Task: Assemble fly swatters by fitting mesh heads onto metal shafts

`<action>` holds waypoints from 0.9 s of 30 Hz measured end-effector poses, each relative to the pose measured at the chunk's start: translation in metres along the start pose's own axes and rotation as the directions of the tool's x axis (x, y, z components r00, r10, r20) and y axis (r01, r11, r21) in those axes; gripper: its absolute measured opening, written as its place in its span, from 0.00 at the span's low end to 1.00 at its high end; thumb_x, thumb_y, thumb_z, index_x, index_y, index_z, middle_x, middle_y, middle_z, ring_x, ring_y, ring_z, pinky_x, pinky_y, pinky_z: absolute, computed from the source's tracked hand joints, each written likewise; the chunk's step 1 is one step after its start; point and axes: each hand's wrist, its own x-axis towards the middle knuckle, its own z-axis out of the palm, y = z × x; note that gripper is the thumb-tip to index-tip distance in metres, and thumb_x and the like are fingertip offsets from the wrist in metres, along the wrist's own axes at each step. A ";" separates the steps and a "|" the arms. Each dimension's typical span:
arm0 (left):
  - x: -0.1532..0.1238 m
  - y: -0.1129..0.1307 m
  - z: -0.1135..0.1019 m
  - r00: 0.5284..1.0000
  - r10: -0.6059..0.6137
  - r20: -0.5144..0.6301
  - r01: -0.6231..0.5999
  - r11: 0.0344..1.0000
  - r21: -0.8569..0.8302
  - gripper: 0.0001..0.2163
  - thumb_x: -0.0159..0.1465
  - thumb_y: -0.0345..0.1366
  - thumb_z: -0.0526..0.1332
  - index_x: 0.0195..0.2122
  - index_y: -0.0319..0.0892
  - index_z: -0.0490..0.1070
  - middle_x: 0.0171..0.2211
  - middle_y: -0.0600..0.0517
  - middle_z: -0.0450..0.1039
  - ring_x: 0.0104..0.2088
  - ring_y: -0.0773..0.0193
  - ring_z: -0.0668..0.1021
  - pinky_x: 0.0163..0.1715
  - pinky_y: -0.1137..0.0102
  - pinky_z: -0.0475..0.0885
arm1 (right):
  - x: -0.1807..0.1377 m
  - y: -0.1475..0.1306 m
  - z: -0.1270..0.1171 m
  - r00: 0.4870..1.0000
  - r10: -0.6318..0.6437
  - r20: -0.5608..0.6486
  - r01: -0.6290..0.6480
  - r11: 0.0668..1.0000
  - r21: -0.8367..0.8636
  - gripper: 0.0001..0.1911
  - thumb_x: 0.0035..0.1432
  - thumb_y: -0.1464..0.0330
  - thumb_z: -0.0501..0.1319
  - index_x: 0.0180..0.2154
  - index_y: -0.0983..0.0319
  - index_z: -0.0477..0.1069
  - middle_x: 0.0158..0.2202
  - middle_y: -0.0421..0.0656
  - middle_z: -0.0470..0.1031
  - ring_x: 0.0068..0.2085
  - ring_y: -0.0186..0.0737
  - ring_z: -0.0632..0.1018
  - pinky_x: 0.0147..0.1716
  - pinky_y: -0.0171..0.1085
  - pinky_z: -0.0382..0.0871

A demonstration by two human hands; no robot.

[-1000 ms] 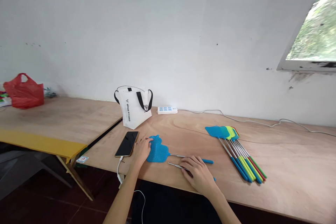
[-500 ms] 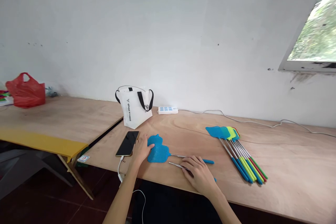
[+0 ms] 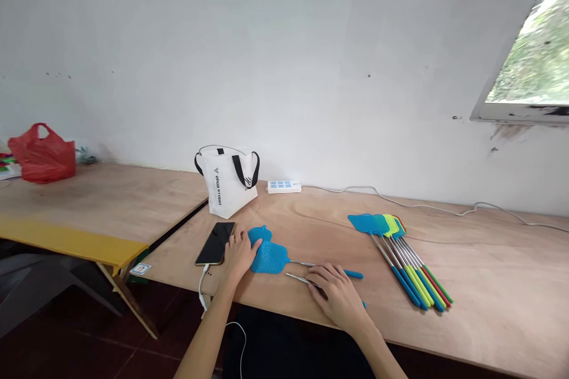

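Observation:
My left hand (image 3: pixel 239 257) lies on the table beside a blue fly swatter, fingers spread, thumb at the edge of its mesh head (image 3: pixel 269 258). A second blue mesh head (image 3: pixel 259 233) shows partly from behind the first. My right hand (image 3: pixel 334 291) is closed over a metal fly swatter handle (image 3: pixel 297 278), whose bare tip points left and whose blue grip end shows past the palm. The first swatter's blue grip (image 3: pixel 353 274) lies just beyond my right fingers.
Several fly swatters (image 3: pixel 411 266) lie fanned at right. A phone (image 3: pixel 216 243) with a white cable is left of my left hand. Behind stand a white bag (image 3: pixel 229 186) and a power strip (image 3: pixel 284 186). A red plastic bag (image 3: pixel 43 157) sits on the far-left table.
My left fingers have shifted slightly away from the rear mesh head and spread. That head has slid a little left, and the front one has turned slightly. My right hand stays put.

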 end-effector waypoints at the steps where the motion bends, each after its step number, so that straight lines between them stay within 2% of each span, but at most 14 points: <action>1: 0.000 0.000 0.000 1.000 -0.001 -0.012 0.001 1.000 -0.004 0.27 0.74 0.47 0.49 0.65 0.29 0.62 0.61 0.30 0.65 0.60 0.39 0.69 0.52 0.56 0.67 | 0.000 0.000 0.001 1.000 -0.001 -0.008 0.001 1.000 -0.008 0.11 0.70 0.70 0.56 0.46 0.54 0.76 0.47 0.42 0.80 0.49 0.44 0.77 0.50 0.45 0.67; 6: -0.003 -0.001 -0.002 0.998 0.014 -0.066 -0.012 0.999 0.032 0.23 0.74 0.41 0.50 0.62 0.26 0.64 0.53 0.30 0.71 0.54 0.42 0.73 0.48 0.59 0.68 | -0.001 0.004 0.004 0.997 0.041 -0.072 -0.045 0.997 -0.060 0.11 0.69 0.70 0.56 0.46 0.54 0.75 0.46 0.42 0.80 0.48 0.44 0.77 0.49 0.45 0.67; 10: -0.005 -0.001 -0.007 0.998 0.010 -0.063 -0.007 0.999 0.044 0.21 0.74 0.36 0.48 0.62 0.26 0.64 0.53 0.30 0.71 0.54 0.42 0.73 0.48 0.60 0.68 | -0.002 0.006 0.006 0.992 0.054 -0.113 -0.065 0.994 -0.092 0.11 0.69 0.71 0.56 0.46 0.55 0.75 0.45 0.42 0.80 0.48 0.44 0.77 0.48 0.44 0.67; 15: -0.005 -0.002 -0.016 1.000 0.009 0.004 -0.009 0.999 -0.037 0.33 0.69 0.50 0.58 0.66 0.28 0.58 0.55 0.27 0.70 0.56 0.36 0.73 0.50 0.57 0.67 | -0.002 0.007 0.008 0.991 0.051 -0.123 -0.063 0.993 -0.104 0.11 0.70 0.70 0.55 0.45 0.55 0.75 0.44 0.43 0.80 0.47 0.44 0.77 0.47 0.44 0.66; 19: -0.006 -0.006 -0.027 0.998 -0.027 0.050 0.032 0.995 -0.096 0.37 0.61 0.52 0.65 0.64 0.31 0.60 0.51 0.29 0.71 0.53 0.34 0.75 0.49 0.56 0.67 | -0.002 0.007 0.008 0.991 0.053 -0.122 -0.067 0.991 -0.114 0.11 0.70 0.70 0.55 0.46 0.55 0.75 0.44 0.43 0.80 0.47 0.44 0.77 0.48 0.45 0.67; 21: -0.007 -0.008 -0.034 0.998 -0.033 0.048 0.039 0.991 -0.125 0.37 0.58 0.49 0.68 0.64 0.34 0.61 0.52 0.31 0.71 0.52 0.35 0.76 0.48 0.57 0.68 | -0.002 0.007 0.007 0.992 0.054 -0.113 -0.067 0.991 -0.115 0.11 0.70 0.70 0.55 0.46 0.55 0.75 0.45 0.43 0.80 0.47 0.44 0.77 0.48 0.45 0.67; 23: -0.009 -0.011 -0.041 0.999 -0.042 0.022 0.045 0.980 -0.196 0.33 0.59 0.42 0.67 0.64 0.38 0.60 0.55 0.32 0.69 0.49 0.38 0.79 0.44 0.59 0.70 | -0.003 0.007 0.006 0.994 0.055 -0.099 -0.066 0.992 -0.107 0.11 0.70 0.71 0.55 0.47 0.55 0.75 0.45 0.43 0.80 0.48 0.44 0.77 0.49 0.45 0.67; 25: -0.009 -0.012 -0.049 0.999 -0.041 -0.032 0.028 0.941 -0.336 0.30 0.61 0.34 0.63 0.65 0.42 0.59 0.58 0.36 0.68 0.46 0.45 0.81 0.41 0.62 0.71 | -0.002 0.007 0.005 0.996 0.046 -0.080 -0.053 0.995 -0.087 0.11 0.70 0.71 0.54 0.47 0.55 0.74 0.46 0.43 0.80 0.48 0.45 0.77 0.49 0.46 0.67; 27: -0.010 -0.014 -0.056 0.994 -0.023 -0.110 -0.037 0.857 -0.514 0.29 0.61 0.31 0.61 0.64 0.45 0.60 0.54 0.42 0.73 0.45 0.50 0.81 0.40 0.65 0.71 | -0.002 0.007 0.004 0.998 0.021 -0.054 -0.024 0.998 -0.057 0.11 0.71 0.71 0.54 0.47 0.55 0.74 0.46 0.42 0.79 0.49 0.44 0.77 0.50 0.45 0.68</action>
